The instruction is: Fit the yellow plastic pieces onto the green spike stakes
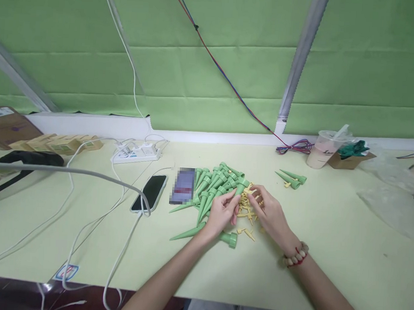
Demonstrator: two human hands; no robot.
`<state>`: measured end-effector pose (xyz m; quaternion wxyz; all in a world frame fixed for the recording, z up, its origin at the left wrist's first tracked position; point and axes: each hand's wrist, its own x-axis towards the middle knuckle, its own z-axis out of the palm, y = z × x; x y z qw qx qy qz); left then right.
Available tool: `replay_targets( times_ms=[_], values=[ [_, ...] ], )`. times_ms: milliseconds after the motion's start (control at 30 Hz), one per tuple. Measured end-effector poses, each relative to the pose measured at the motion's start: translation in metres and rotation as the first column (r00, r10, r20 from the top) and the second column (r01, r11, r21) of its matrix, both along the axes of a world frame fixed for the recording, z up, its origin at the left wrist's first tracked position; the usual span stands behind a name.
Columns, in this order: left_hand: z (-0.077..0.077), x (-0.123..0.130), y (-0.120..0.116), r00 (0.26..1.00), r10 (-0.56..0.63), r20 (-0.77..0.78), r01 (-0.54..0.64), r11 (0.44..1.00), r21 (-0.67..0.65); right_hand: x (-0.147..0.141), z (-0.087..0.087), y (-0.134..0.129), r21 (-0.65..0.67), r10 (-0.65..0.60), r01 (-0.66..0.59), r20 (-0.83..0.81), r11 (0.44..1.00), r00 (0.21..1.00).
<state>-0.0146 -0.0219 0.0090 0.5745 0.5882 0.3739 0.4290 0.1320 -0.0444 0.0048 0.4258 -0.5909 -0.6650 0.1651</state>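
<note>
My left hand is closed around a green plastic watering spike, its wide capped end pointing up and away. Close beside that end, my right hand pinches a small yellow plastic valve, partly hidden by the fingers. To the left and behind lies a heap of green spikes. Under and between my hands, small yellow valve pieces are scattered on the table. One more spike lies in front of the heap, and another cap end shows below my left wrist.
Two green spikes lie apart at the right. A phone and a blurred-out screen are left of the heap. White cables run from a power strip. A drink cup and a small box stand back right.
</note>
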Motion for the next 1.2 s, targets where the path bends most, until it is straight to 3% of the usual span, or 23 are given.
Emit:
replay_targets(
  times_ms=[200, 500, 600, 700, 767, 833, 900, 967, 1067, 1200],
  values=[
    [0.001, -0.002, 0.001, 0.998, 0.004, -0.057, -0.005, 1.000, -0.015, 0.006, -0.004, 0.006, 0.065, 0.115, -0.131, 0.212, 0.989, 0.971],
    [-0.001, 0.001, -0.002, 0.995, -0.021, -0.100, 0.022, 1.000, 0.012, 0.004, -0.012, 0.010, 0.071, 0.084, -0.101, 0.201, 0.992, 0.976],
    [0.000, 0.002, -0.004, 0.993, -0.017, -0.113, 0.019, 1.000, 0.016, 0.002, -0.011, 0.009, 0.072, 0.102, -0.111, 0.117, 0.991, 0.988],
    [0.000, 0.002, -0.003, 0.992, -0.014, -0.125, 0.020, 0.999, 0.048, -0.005, -0.009, 0.006, -0.005, 0.099, -0.102, -0.157, 0.995, 0.983],
    [-0.001, 0.002, -0.001, 0.992, 0.010, -0.124, 0.002, 0.996, 0.093, -0.010, -0.008, 0.006, -0.134, 0.096, -0.172, -0.444, 0.976, 0.891],
    [-0.003, 0.002, 0.002, 0.992, 0.043, -0.117, -0.025, 0.989, 0.145, -0.015, -0.007, 0.005, -0.220, 0.084, -0.338, -0.715, 0.915, 0.694],
    [-0.005, 0.001, 0.005, 0.990, 0.067, -0.120, -0.044, 0.981, 0.187, -0.018, -0.005, 0.006, -0.220, 0.049, -0.476, -0.870, 0.852, 0.490],
    [-0.006, 0.001, 0.006, 0.988, 0.076, -0.134, -0.049, 0.980, 0.194, -0.018, -0.004, 0.007, -0.208, 0.015, -0.523, -0.921, 0.827, 0.389],
    [-0.005, 0.002, 0.006, 0.988, 0.060, -0.141, -0.037, 0.986, 0.162, -0.016, -0.003, 0.008, -0.204, 0.029, -0.484, -0.902, 0.851, 0.431],
    [-0.004, 0.004, 0.004, 0.993, 0.045, -0.105, -0.031, 0.991, 0.130, -0.013, -0.002, 0.007, -0.143, 0.153, -0.385, -0.751, 0.912, 0.642]
  ],
)
